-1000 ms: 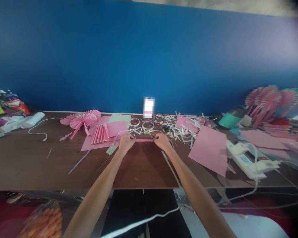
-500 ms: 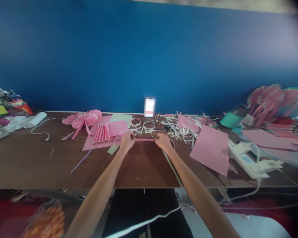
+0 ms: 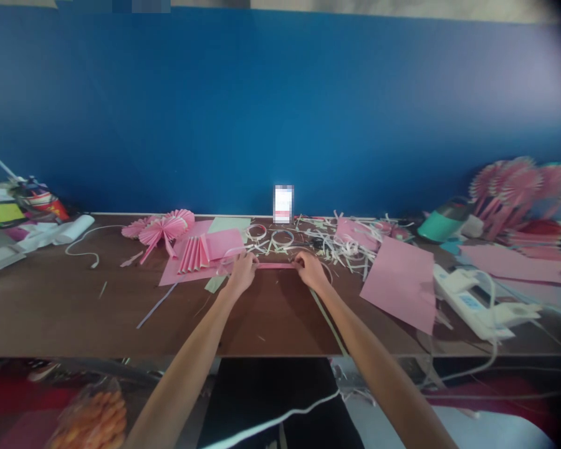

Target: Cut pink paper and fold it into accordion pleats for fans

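A narrow strip of folded pink paper [image 3: 277, 266] stretches level between my two hands, just above the brown table [image 3: 271, 318]. My left hand [image 3: 244, 268] pinches its left end, and my right hand [image 3: 308, 268] pinches the right end. To the left of my left hand lies an accordion-pleated pink paper [image 3: 194, 254] on flat pink sheets [image 3: 168, 274]. Two rolls of tape [image 3: 282, 237] rest beyond the strip. A pale green strip [image 3: 328, 321] runs from beneath my right hand to the table's front edge.
White paper scraps [image 3: 343, 249] are heaped behind my right hand. Pink paper fans [image 3: 161, 229] lie at the left. On the right are a pink sheet [image 3: 402, 280], a white power strip [image 3: 470, 305] with cables, and a teal container [image 3: 442, 222]. A lit phone [image 3: 283, 204] stands against the blue wall.
The view has shifted slightly. The fingers of my left hand have changed their grip on the pink strip, and more of its flat face shows. Both hands stay at its ends.
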Motion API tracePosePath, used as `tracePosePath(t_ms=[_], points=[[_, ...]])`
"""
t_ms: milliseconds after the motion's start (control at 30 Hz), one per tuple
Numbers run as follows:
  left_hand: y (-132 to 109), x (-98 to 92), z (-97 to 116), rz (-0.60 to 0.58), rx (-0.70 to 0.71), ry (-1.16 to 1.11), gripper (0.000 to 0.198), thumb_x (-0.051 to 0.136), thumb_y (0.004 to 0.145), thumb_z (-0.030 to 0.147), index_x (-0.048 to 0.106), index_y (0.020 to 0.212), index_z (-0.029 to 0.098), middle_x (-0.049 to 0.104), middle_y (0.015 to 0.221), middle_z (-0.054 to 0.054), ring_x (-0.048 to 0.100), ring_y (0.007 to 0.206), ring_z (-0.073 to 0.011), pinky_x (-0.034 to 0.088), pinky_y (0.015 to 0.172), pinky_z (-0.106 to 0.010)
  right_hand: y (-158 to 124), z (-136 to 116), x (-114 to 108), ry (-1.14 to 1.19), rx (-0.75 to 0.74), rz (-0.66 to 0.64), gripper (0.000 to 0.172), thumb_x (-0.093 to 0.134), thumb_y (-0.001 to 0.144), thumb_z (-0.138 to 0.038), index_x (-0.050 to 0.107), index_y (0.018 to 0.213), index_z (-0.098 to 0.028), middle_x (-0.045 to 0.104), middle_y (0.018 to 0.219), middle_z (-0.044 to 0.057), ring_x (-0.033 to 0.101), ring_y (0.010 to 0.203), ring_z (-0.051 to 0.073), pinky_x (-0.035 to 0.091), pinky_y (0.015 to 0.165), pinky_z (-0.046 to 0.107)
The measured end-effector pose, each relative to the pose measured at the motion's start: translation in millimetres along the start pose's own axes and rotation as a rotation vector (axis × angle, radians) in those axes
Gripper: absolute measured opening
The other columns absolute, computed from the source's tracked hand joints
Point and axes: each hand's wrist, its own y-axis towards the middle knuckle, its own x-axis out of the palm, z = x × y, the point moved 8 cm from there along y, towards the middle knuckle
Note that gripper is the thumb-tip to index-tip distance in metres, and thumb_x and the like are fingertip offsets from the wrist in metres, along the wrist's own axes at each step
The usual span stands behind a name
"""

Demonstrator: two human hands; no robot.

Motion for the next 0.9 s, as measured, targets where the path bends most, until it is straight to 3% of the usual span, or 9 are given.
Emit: tracePosePath(t_ms=[100,267,467,567,700,900], points=[[0,-1.1,5,-0.002,0.049,-0.052,0.009,0.045,0.086,0.015,0.053,0.089,0.017,0.059,0.090,-0.006,0.052,0.089,-0.0208,0.040,0.083,-0.036,-3,-6,-7,0.026,-0.094,0.059,0.006,0.050,0.080,-0.021,0.054,0.077,-0.018,0.057,0.086,0.006,0.052,0.084,0.018,0.038,0.076,0.027],[3,-15.0,18,0.041,0.105,-0.133,0.019,0.042,0.088,0.017,0.056,0.100,0.019,0.059,0.097,-0.006,0.052,0.091,-0.0191,0.041,0.085,-0.034,-4,-15,-22,0.181,-0.098,0.084,0.011,0.041,0.085,-0.023,0.051,0.088,-0.019,0.059,0.078,0.003,0.055,0.073,0.017,0.040,0.071,0.027],[-6,-22.7,41,-0.036,0.192,-0.027,0.031,0.036,0.088,0.014,0.057,0.109,0.020,0.060,0.107,-0.006,0.049,0.104,-0.0214,0.035,0.092,-0.037,-4,-24,-37,0.328,-0.127,0.063,0.017,0.042,0.083,-0.023,0.050,0.098,-0.019,0.063,0.087,0.004,0.060,0.078,0.017,0.042,0.074,0.027],[-10,-24.0,56,-0.041,0.231,0.077,0.024,0.038,0.090,0.023,0.059,0.102,0.020,0.063,0.100,-0.007,0.050,0.101,-0.0229,0.031,0.095,-0.039,-6,-28,-38,0.323,-0.155,0.020,0.016,0.043,0.083,-0.021,0.051,0.097,-0.020,0.063,0.083,0.003,0.060,0.077,0.017,0.042,0.073,0.026],[-11,-15.5,78,-0.046,0.263,0.150,0.030,0.044,0.089,0.042,0.060,0.096,0.018,0.064,0.095,-0.010,0.051,0.101,-0.0251,0.030,0.095,-0.039,-10,-43,-34,0.311,-0.215,-0.006,0.014,0.046,0.082,-0.022,0.053,0.094,-0.020,0.063,0.088,0.004,0.059,0.082,0.017,0.042,0.076,0.026],[-11,0.3,90,-0.090,0.328,0.162,0.025,0.039,0.092,0.032,0.058,0.089,0.016,0.061,0.092,-0.010,0.054,0.097,-0.0224,0.035,0.089,-0.034,-19,-67,-24,0.385,-0.261,-0.018,0.010,0.048,0.084,-0.028,0.053,0.087,-0.020,0.062,0.080,0.003,0.058,0.076,0.016,0.043,0.071,0.024]])
